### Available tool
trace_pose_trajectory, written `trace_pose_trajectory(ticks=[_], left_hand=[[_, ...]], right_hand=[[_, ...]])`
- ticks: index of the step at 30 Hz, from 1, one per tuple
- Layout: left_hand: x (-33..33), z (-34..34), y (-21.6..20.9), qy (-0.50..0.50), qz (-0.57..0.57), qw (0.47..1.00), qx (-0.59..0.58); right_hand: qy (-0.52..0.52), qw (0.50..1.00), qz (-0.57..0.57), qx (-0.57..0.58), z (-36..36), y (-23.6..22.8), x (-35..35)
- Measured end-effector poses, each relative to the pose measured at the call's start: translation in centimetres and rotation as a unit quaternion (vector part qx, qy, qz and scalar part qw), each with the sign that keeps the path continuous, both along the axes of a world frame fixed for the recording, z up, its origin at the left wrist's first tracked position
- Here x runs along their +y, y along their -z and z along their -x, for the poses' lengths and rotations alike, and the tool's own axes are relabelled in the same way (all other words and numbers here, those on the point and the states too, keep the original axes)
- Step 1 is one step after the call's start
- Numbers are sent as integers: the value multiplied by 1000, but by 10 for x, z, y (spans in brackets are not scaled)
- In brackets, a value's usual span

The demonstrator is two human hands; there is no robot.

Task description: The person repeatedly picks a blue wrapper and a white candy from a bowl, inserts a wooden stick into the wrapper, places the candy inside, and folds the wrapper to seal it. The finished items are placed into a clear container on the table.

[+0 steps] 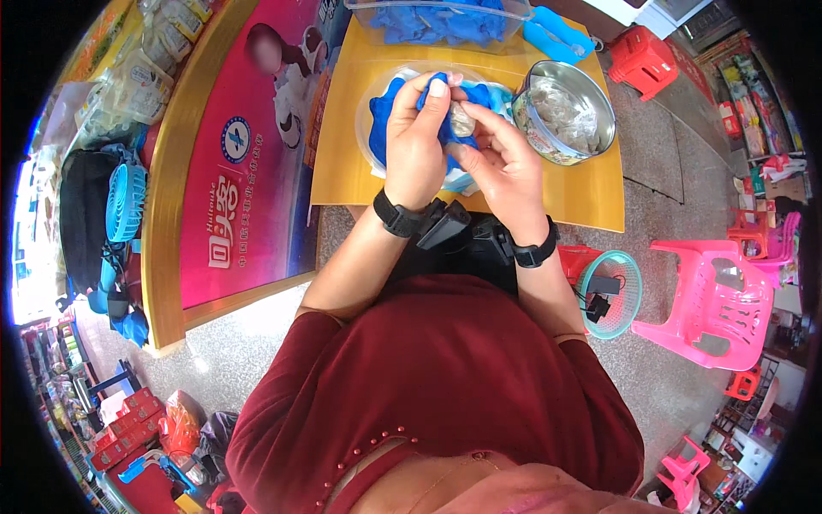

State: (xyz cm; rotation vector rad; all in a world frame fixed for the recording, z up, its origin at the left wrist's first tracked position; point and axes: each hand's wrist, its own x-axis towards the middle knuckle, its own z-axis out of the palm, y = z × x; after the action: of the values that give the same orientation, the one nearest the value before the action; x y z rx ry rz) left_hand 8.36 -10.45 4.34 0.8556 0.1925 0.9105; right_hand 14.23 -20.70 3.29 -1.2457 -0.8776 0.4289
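Thumb and fingertips of the left hand (415, 146) are closed on a blue piece (444, 133), and those of the right hand (511, 167) pinch a clear wad (463, 121) against its right side. Right beneath the grip is a pale bowl (363, 128) of blue pieces. Just right of the grip stands a tin (555, 152) of clear bits; beyond the grip, a box (516, 29) of more blue.

Blue piece (444, 130) partly behind left thumb (432, 107)
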Motion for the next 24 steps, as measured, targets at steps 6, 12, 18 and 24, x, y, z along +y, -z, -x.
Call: trace_pose_trajectory(ticks=[6, 12, 18, 24], left_hand=[[1, 5, 1, -32, -117, 992, 36], [26, 9, 1, 213, 14, 970, -112], [18, 11, -3, 118, -127, 981, 83], [11, 3, 6, 47, -131, 988, 62]], right_hand=[[-10, 999, -43, 27, 3, -1, -3], [-30, 997, -67, 23, -2, -7, -8], [-7, 998, -34, 53, -24, -21, -26], [10, 999, -12, -47, -20, -22, -27]])
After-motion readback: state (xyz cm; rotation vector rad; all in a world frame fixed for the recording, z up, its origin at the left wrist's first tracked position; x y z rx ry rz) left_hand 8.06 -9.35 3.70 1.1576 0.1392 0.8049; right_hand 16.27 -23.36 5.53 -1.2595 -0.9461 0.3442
